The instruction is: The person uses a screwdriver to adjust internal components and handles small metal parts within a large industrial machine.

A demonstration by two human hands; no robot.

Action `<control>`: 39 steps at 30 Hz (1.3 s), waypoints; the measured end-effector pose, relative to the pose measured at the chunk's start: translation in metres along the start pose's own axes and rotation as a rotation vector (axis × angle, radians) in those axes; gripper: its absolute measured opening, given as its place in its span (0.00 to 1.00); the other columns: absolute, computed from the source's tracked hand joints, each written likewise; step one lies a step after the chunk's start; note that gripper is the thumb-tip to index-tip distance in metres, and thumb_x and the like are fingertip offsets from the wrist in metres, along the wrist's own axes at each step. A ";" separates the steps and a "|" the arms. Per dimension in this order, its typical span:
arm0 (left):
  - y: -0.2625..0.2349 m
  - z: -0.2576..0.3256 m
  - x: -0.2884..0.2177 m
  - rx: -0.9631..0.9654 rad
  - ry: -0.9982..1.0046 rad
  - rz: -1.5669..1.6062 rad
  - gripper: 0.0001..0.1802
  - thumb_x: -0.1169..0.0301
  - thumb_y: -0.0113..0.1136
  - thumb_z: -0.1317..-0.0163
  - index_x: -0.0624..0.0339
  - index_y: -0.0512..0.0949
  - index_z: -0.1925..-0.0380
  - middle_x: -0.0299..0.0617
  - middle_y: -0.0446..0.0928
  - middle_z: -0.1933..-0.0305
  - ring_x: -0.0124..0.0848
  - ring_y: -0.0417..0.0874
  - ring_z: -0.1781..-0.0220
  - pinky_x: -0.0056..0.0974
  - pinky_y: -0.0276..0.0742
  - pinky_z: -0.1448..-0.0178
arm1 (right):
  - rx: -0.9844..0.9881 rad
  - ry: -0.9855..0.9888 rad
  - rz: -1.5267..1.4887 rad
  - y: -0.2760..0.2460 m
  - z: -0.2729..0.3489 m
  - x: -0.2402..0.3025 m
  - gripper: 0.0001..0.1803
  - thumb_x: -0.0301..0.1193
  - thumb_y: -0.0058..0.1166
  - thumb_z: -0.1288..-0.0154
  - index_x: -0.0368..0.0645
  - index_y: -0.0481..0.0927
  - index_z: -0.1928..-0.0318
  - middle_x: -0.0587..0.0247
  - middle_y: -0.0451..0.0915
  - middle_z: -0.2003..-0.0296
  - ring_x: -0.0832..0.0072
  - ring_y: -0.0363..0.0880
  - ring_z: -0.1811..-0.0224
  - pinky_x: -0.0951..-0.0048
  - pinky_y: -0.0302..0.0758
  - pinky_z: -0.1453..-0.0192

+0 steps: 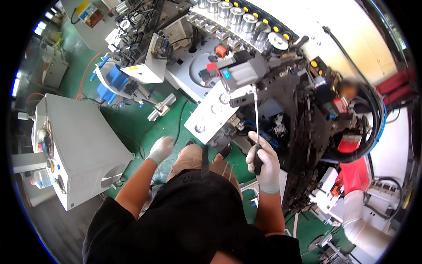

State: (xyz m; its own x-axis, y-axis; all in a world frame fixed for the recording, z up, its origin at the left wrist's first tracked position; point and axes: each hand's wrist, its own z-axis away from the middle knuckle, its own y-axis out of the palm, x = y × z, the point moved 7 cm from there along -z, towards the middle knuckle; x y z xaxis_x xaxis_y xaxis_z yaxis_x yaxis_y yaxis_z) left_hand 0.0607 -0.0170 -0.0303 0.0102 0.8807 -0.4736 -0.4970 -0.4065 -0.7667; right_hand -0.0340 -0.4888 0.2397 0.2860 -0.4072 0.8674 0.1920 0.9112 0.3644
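Observation:
My right hand [265,165], in a white glove, is closed around the black grip of a driver [257,116] with a long silver shaft. The shaft points away from me, and its thicker silver tip lies beside a dark metal arm below a grey motor block [246,72]. I cannot tell whether the tip touches the machine. On the left, my gloved left hand [161,148] hangs over the green floor, apart from the machine. Its fingers are smeared by motion, and no object shows in it. A white plate [209,118] with round holes sits ahead, between my hands.
A grey cabinet [85,145] stands at my left. Dark machinery [303,132] with black hoses fills the right side. A row of silver cylinders [237,16] lines the far edge. A blue-and-white fixture [115,81] stands far left, and cables cross the green floor [132,125].

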 end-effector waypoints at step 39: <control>-0.192 -0.204 -0.424 -0.191 1.014 0.197 0.23 0.59 0.65 0.40 0.64 0.81 0.51 0.47 0.78 0.38 0.45 0.76 0.33 0.46 0.78 0.36 | -0.283 -0.084 1.714 0.064 -0.321 0.221 0.15 0.24 0.57 0.35 0.33 0.84 0.49 0.49 0.87 0.60 0.60 0.87 0.62 0.66 0.81 0.52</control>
State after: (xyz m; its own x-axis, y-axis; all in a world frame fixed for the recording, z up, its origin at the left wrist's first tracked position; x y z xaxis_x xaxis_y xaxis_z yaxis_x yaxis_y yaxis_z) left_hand 0.3286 -0.3624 0.2293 0.7101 0.2139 -0.6709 -0.4247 -0.6299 -0.6503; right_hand 0.3427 -0.5407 0.3457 0.2801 0.9407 0.1914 -0.1043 0.2281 -0.9680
